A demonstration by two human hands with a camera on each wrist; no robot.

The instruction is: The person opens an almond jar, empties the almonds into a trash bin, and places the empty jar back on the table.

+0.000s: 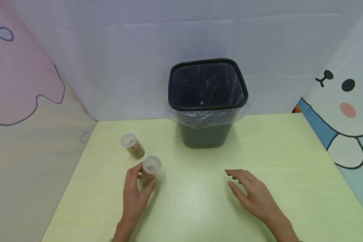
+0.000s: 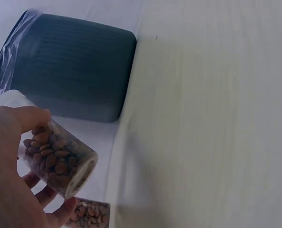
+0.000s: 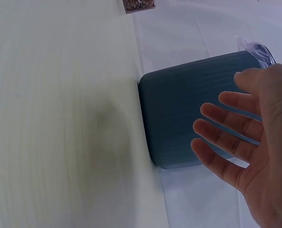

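We see a yellow-green tabletop (image 1: 196, 211) beneath the left hand (image 1: 134, 196); white cloth (image 1: 124, 74) beyond it; a pink-printed hanging (image 1: 15, 80) to its left; a cartoon-faced drape (image 1: 349, 124) right of the right hand (image 1: 257, 196).

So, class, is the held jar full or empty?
Not empty: nuts show inside the clear jar. Left fingers partly cover its upper side, so I cannot tell how full.

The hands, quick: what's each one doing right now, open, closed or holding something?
Left hand: closed around a clear jar of almonds.
Right hand: open, holding nothing.
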